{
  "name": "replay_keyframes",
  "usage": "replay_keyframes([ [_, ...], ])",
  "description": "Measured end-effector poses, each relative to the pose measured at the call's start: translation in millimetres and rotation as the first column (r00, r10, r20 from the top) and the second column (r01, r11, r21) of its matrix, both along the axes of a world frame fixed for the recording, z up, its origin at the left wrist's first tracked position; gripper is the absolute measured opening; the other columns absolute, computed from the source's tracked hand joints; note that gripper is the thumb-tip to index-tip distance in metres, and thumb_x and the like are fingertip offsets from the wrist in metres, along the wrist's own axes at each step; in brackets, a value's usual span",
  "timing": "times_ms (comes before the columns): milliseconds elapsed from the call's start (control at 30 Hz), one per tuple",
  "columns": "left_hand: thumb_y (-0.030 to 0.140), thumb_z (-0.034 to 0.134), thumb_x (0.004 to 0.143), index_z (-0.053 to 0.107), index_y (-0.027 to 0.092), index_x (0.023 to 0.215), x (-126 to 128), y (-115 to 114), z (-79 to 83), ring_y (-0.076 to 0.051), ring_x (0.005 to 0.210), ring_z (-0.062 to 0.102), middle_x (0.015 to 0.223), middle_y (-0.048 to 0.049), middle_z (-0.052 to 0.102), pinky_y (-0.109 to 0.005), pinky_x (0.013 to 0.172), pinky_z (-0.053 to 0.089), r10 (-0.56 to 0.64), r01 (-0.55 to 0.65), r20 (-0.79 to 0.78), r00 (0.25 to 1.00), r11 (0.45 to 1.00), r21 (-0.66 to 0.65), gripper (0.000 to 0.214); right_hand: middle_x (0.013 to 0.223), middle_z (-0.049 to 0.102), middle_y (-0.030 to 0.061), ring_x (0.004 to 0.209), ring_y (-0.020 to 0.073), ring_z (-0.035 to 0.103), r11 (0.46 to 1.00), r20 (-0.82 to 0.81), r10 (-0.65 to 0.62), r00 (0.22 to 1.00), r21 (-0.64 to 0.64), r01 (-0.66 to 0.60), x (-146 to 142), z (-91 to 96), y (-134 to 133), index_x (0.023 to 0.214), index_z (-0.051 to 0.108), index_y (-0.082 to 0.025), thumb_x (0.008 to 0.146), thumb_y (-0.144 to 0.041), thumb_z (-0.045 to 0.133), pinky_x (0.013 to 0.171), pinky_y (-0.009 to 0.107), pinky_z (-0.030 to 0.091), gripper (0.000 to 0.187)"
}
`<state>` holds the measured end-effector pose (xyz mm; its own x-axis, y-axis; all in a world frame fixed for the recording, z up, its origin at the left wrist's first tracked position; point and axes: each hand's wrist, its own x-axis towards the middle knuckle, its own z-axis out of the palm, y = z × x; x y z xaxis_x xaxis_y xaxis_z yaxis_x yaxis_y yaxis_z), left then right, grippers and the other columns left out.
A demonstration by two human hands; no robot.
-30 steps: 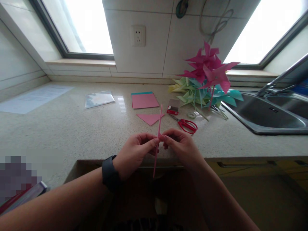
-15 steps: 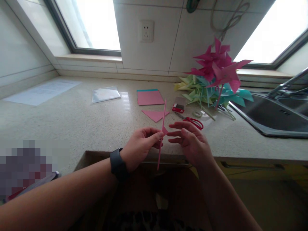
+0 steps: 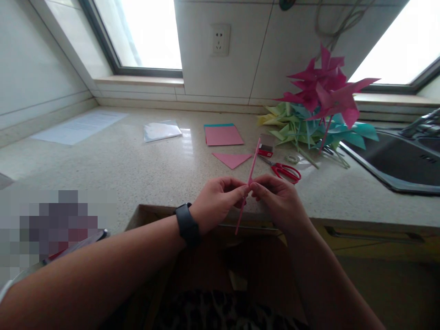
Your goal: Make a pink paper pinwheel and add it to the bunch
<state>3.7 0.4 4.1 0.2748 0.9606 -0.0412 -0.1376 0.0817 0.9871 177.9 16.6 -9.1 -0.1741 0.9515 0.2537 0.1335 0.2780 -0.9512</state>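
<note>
A thin pink stick [image 3: 255, 156] stands nearly upright over the counter's front edge, tilted a little to the right. My left hand [image 3: 220, 204], with a black watch on the wrist, pinches it at mid-length. My right hand [image 3: 278, 201] pinches the same spot from the other side, fingertips meeting those of the left. A small pink paper bit seems caught between the fingers, mostly hidden.
On the counter [image 3: 137, 169] lie a pink paper triangle [image 3: 232, 159], a stack of pink and teal sheets [image 3: 223, 134], red scissors [image 3: 285, 171], a small red box [image 3: 265, 149], a tape roll [image 3: 293, 158] and a pile of paper pinwheels [image 3: 318, 110]. A sink [image 3: 398, 160] is at right.
Half a second ago my right hand was open beside the stick; now it has closed on it again. The view has shifted slightly left.
</note>
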Motion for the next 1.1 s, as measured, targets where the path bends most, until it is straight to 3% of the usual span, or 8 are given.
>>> replay_keyframes([
  [233,0.031,0.073,0.083,0.071,0.012,0.083,-0.2,1.3,1.3,-0.011,0.064,0.060,0.071,-0.0026,0.067,-0.026,0.065,0.049,0.015,-0.014,0.022,1.000,0.999,-0.029,0.020,0.063,0.065,-0.0006,0.056,0.0131,0.057,0.998,-0.017,-0.047,0.999,-0.036,0.046,-1.2,-2.2,3.1,0.078,0.072,-0.021,0.079,-0.045,0.078,0.052,0.025,0.047,0.025],
  [467,0.033,0.077,0.080,0.070,0.012,0.086,-1.6,3.4,-1.2,-0.011,0.065,0.061,0.072,-0.0020,0.067,-0.026,0.066,0.050,0.061,-0.052,0.120,0.991,0.996,-0.074,0.024,0.094,0.077,0.0032,0.093,0.0196,0.073,1.000,-0.318,-0.020,0.948,0.008,0.024,4.1,-11.7,-8.5,0.102,0.069,-0.024,0.091,-0.035,0.067,0.093,0.040,0.055,0.015],
  [567,0.035,0.078,0.080,0.070,0.011,0.086,-1.7,3.6,-1.9,-0.011,0.063,0.060,0.071,-0.0015,0.067,-0.026,0.065,0.049,0.058,-0.050,0.123,0.991,0.996,-0.073,0.026,0.106,0.075,0.0042,0.096,0.0221,0.073,0.997,-0.320,-0.053,0.946,0.038,0.069,17.4,-5.8,-13.2,0.111,0.064,-0.026,0.091,-0.033,0.065,0.086,0.043,0.060,0.022],
  [667,0.035,0.078,0.080,0.070,0.012,0.086,-2.1,3.4,-2.8,-0.010,0.063,0.060,0.072,-0.0013,0.066,-0.025,0.065,0.049,0.055,-0.047,0.124,0.991,0.997,-0.069,0.026,0.104,0.073,0.0070,0.083,0.0208,0.072,0.925,-0.092,-0.315,0.944,0.190,0.328,49.8,4.6,0.3,0.108,0.062,-0.023,0.090,-0.034,0.064,0.057,0.032,0.060,0.021],
  [733,0.036,0.078,0.080,0.070,0.012,0.085,-2.3,3.3,-3.3,-0.011,0.064,0.060,0.072,-0.0016,0.066,-0.025,0.065,0.049,0.051,-0.043,0.120,0.992,0.997,-0.066,0.026,0.101,0.073,0.0092,0.079,0.0195,0.070,0.813,0.170,-0.530,0.831,0.381,0.441,78.3,11.8,20.6,0.108,0.062,-0.020,0.095,-0.034,0.053,0.057,0.030,0.058,0.021],
  [767,0.036,0.078,0.080,0.070,0.012,0.085,-2.4,3.2,-3.3,-0.011,0.064,0.061,0.072,-0.0017,0.066,-0.025,0.065,0.049,0.049,-0.042,0.117,0.992,0.997,-0.064,0.026,0.102,0.073,0.0095,0.080,0.0196,0.070,0.785,0.351,-0.594,0.724,0.448,0.427,92.1,15.0,32.5,0.112,0.062,-0.020,0.097,-0.034,0.047,0.058,0.030,0.058,0.026],
  [900,0.038,0.078,0.080,0.070,0.012,0.085,-2.5,2.8,-2.6,-0.011,0.064,0.060,0.071,-0.0020,0.067,-0.026,0.066,0.049,0.044,-0.038,0.106,0.993,0.998,-0.056,0.027,0.085,0.075,0.0109,0.077,0.0263,0.070,0.817,0.596,-0.575,0.560,0.457,0.353,128.5,23.1,75.9,0.098,0.075,-0.018,0.087,-0.031,0.061,0.071,0.040,0.054,0.022],
  [1100,0.038,0.078,0.080,0.070,0.013,0.085,-2.3,2.4,-1.4,-0.011,0.064,0.060,0.071,-0.0016,0.066,-0.026,0.066,0.049,0.041,-0.035,0.097,0.994,0.998,-0.059,0.027,0.106,0.075,0.0127,0.097,0.0285,0.068,0.899,0.806,-0.437,0.399,0.404,0.168,132.9,19.3,107.0,0.097,0.080,-0.021,0.085,-0.027,0.062,0.083,0.038,0.048,0.022],
])
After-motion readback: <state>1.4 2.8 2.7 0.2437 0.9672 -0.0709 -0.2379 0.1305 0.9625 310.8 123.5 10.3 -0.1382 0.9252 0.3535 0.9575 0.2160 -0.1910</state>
